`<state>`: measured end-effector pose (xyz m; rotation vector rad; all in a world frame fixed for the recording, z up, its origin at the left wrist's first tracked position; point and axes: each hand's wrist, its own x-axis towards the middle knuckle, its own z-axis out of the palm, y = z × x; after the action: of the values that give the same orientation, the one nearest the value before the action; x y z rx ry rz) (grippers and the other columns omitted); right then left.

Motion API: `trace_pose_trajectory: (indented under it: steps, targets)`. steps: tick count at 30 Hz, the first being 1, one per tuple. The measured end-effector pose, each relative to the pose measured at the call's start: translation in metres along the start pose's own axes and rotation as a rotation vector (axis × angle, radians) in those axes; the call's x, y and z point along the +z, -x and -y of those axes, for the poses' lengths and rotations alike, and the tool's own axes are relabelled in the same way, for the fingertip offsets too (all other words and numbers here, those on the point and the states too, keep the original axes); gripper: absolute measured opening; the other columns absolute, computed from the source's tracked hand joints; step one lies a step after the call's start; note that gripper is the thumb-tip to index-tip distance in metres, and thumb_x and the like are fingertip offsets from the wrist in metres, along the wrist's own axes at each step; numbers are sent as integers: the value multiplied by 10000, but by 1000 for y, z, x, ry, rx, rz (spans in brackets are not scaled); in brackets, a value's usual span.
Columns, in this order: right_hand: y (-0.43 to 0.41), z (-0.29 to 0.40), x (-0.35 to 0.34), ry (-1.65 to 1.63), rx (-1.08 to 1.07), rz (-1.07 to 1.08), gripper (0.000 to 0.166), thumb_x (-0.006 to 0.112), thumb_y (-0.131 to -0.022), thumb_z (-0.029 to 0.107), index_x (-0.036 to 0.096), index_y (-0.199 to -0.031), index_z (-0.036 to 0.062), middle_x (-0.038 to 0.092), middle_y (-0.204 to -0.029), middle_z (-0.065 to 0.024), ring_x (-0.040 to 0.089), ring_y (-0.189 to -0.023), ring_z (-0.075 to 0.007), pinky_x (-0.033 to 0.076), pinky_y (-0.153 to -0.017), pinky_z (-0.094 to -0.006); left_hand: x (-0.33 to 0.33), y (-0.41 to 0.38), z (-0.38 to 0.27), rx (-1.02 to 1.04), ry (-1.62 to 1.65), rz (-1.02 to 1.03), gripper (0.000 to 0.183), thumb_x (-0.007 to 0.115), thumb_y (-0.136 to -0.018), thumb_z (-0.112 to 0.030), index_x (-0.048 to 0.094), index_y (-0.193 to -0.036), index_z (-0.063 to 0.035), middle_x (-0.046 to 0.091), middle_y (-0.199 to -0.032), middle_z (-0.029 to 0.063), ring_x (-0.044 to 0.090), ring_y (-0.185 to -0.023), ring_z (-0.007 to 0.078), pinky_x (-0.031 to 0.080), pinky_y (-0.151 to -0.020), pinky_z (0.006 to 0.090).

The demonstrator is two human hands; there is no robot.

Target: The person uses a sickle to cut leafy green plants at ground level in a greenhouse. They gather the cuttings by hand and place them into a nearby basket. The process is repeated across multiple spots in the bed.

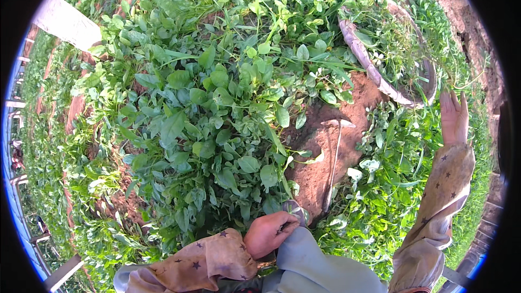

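Note:
My left hand (270,232) rests near my knee and shoe, its fingers curled; whether anything is between them cannot be made out. On the right, my right hand (454,118) reaches out with its fingers extended beside the rim of a round basin-like container (368,63), which holds pulled green plants (401,55). A small hoe (336,150) with a thin handle and a metal head lies on bare reddish soil (309,167) between the two hands. Broad-leaved green plants (220,97) grow thickly to the left of the hoe.
A whitish post (69,22) stands at the upper left. Low weeds (378,199) grow right of the hoe. Brown earth (472,28) borders the greenery at the far right. Rows of plants and part of a framed structure (63,272) appear at the left edge.

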<state>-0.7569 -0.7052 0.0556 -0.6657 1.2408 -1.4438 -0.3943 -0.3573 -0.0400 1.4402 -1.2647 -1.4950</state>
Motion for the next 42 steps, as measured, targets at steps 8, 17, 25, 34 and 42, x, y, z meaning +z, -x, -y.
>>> trace_pose_trajectory:
  steps: [8,17,25,34,42]
  targets:
    - [173,-191,73,632,346,879,219,518,-941,140,564,-1111,10,631,-973,-64,609,-845,-125,516,-719,-257,-12,19,-34,-34,60,137,109,627,-846,-81,611,-935,-20,632,-820,114,626,-716,245,494,-650,302]
    - [259,-165,94,538,697,1483,515,563,-925,220,361,-1357,25,577,-936,-73,562,-844,-123,473,-737,-273,-16,8,-21,-108,104,-65,146,637,-826,-78,581,-955,-38,616,-852,105,619,-759,235,492,-671,314]
    - [227,-130,88,901,725,1318,249,601,-884,118,587,-1105,5,592,-734,-32,526,-647,-82,438,-583,-240,-8,-9,-30,70,88,-133,261,632,-785,29,588,-1036,-27,597,-944,112,611,-862,220,495,-742,290]
    - [17,-13,68,1466,-613,407,266,566,-910,114,583,-1172,71,612,-838,-43,531,-641,-69,426,-533,-196,-53,-37,36,113,-394,-262,197,626,-806,-36,603,-1000,-64,573,-958,92,587,-851,268,485,-738,333]
    - [181,-139,156,1037,-111,1145,147,586,-867,66,601,-998,2,636,-942,-98,623,-871,-184,498,-775,-313,-127,-47,55,-22,-1106,-184,693,750,-689,-232,434,-1297,-126,356,-1368,171,357,-1257,327,282,-1034,444]
